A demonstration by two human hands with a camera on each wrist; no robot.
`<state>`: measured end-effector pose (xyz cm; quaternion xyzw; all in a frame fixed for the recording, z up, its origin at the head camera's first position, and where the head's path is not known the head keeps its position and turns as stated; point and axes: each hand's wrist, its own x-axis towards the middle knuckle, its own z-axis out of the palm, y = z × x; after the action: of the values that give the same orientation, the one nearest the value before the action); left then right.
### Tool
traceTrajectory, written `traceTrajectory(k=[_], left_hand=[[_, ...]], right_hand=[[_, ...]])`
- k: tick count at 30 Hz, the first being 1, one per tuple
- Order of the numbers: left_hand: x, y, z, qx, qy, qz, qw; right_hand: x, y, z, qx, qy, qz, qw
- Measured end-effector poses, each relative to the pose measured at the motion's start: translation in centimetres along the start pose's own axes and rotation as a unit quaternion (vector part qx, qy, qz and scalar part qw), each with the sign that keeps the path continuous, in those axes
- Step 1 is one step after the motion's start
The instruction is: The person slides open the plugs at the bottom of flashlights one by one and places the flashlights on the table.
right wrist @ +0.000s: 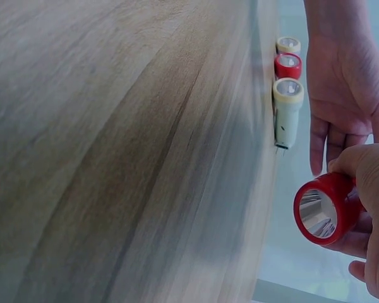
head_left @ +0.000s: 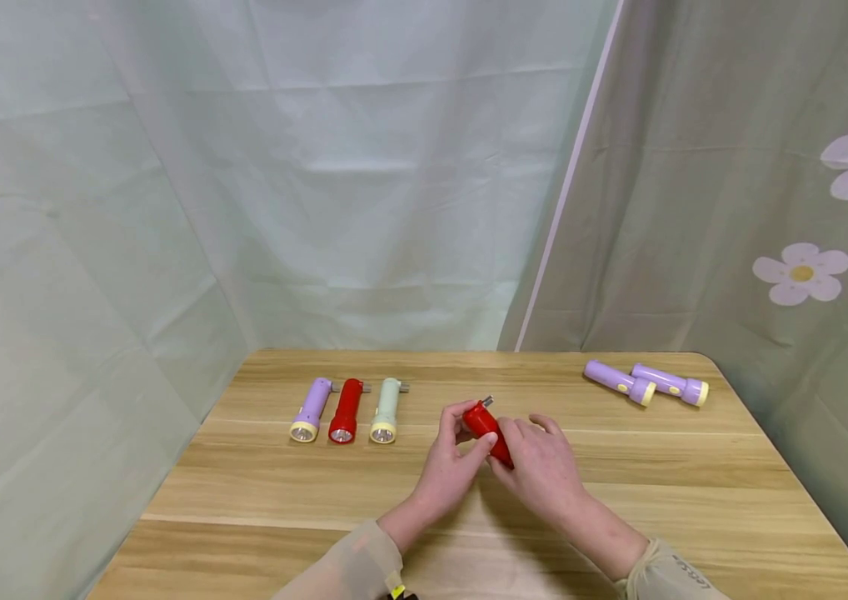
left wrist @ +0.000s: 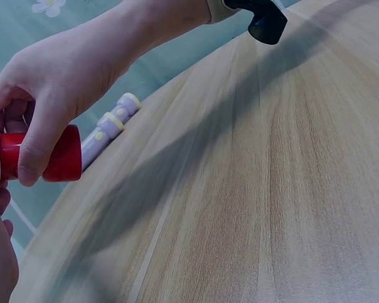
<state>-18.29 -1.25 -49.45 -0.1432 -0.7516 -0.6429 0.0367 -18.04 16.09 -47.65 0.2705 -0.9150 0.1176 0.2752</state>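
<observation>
A red flashlight [head_left: 481, 420] is held between both hands above the middle of the table. My left hand [head_left: 445, 469] pinches its tail end between thumb and fingers, where a metal plug [head_left: 487, 401] juts out. With its fingers curled round the head end, my right hand [head_left: 544, 468] grips the other side; that hand covers much of the head in the head view. The silvery reflector [right wrist: 319, 214] faces the right wrist camera. In the left wrist view the red head [left wrist: 64, 156] shows past the right thumb.
To the left on the wooden table [head_left: 259, 492], a purple flashlight [head_left: 311, 408], a second red flashlight [head_left: 346, 410] and a pale green flashlight [head_left: 386, 408] lie side by side, metal plugs out. Two purple flashlights [head_left: 611, 378] lie at the back right. Curtains [head_left: 394, 208] hang behind.
</observation>
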Motion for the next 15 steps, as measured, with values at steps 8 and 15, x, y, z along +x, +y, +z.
traceTrajectory(k=[8, 15], left_hand=[[-0.08, 0.00, -0.11, 0.026, -0.010, -0.013, 0.9995], [0.01, -0.12, -0.14, 0.026, -0.011, -0.016, 0.9995]], right_hand=[[-0.10, 0.13, 0.34, -0.008, 0.017, -0.009, 1.000], [-0.12, 0.13, 0.32, -0.011, 0.005, -0.004, 1.000]])
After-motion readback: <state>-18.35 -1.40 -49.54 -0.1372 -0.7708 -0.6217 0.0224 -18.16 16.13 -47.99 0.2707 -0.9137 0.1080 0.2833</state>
